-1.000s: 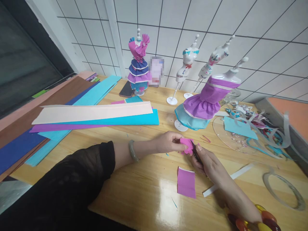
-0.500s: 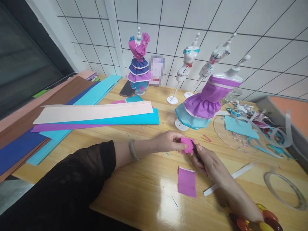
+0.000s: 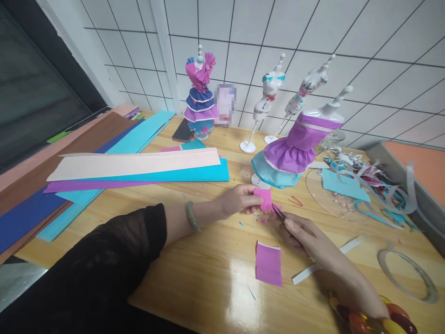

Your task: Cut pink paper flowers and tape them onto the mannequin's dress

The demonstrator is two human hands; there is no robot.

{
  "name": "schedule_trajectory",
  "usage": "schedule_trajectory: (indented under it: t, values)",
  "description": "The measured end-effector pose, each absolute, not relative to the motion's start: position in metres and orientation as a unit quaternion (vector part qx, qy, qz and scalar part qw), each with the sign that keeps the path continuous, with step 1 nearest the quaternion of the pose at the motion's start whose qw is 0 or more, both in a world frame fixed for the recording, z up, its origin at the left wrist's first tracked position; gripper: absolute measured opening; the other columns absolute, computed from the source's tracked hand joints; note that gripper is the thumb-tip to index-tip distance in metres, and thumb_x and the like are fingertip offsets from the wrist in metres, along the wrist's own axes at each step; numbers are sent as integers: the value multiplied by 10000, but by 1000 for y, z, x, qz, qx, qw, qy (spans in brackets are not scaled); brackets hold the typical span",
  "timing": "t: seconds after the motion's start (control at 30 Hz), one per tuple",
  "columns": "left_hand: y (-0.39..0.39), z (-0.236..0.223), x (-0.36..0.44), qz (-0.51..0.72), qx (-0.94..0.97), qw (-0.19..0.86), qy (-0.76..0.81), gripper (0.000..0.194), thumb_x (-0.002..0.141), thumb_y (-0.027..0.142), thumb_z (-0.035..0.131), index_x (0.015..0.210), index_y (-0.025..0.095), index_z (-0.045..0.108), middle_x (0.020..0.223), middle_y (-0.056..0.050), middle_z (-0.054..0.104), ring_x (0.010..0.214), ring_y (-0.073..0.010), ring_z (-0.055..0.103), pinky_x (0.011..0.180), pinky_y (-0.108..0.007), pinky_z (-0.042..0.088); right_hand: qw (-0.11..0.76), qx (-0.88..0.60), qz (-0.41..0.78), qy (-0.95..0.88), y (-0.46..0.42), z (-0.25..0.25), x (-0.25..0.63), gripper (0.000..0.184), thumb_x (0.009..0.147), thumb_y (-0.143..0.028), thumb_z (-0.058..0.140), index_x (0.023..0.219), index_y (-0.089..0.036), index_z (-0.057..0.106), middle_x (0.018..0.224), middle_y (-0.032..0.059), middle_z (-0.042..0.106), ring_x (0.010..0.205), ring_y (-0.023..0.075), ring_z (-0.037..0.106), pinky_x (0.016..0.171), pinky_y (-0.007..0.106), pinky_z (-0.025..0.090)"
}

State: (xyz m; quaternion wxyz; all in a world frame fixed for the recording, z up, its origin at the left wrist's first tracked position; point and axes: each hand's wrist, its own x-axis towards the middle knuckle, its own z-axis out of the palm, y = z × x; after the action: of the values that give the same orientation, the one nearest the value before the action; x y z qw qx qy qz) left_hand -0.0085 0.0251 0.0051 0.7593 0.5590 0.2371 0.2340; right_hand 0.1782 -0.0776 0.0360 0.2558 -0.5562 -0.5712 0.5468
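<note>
Between the thumb and fingers of my left hand is a small piece of bright pink paper, its lower edge cut ragged. My right hand is closed around dark small scissors, whose tips are at that ragged edge. Tiny pink scraps lie on the table just under the paper. Closer to me is a flat purple rectangle of paper with a white top edge. A white strip passes under my right forearm.
Folded paper lengths, including a pale pink one, cover the left side. Behind my hands stands a mini mannequin in a purple dress; another dressed mannequin and two barer ones are farther back. Right are a clear disc, tape roll and grey tray.
My left hand has shifted slightly left and up with the pink paper. The scissors have dropped from across the paper to its lower edge, and small pink scraps now lie below.
</note>
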Motion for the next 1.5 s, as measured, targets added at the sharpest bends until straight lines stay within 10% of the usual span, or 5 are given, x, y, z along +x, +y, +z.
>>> schedule_trajectory:
  t: [0.27,0.6,1.17,1.5]
  values:
    - [20,4,-9,188,580,766,205,222,721,340,624,739,137,535,568,34,521,473,-43,444,459,-186,319,388,-553,563,-476,-82,32,192,385,745,-534,620,853,-171,549,432,-103,285,356,49,201,376,211,138]
    - [14,9,-10,124,645,733,179,216,735,316,636,837,133,584,637,40,528,529,-34,432,491,-177,325,316,-608,477,-551,-77,42,160,367,744,-479,630,576,-200,462,416,-62,375,386,74,281,387,230,187]
    - [12,9,-5,203,591,743,241,374,689,463,669,781,104,626,717,-28,610,550,-50,490,525,-198,391,456,-653,417,-438,-77,18,151,327,734,-480,661,726,-184,523,464,-76,344,390,66,270,364,219,199]
    - [16,3,-2,235,536,768,261,357,674,436,688,768,98,620,679,-37,622,543,-74,537,525,-218,379,467,-552,532,-440,-76,21,161,443,870,-615,321,886,-210,499,452,-93,279,327,76,207,335,220,177]
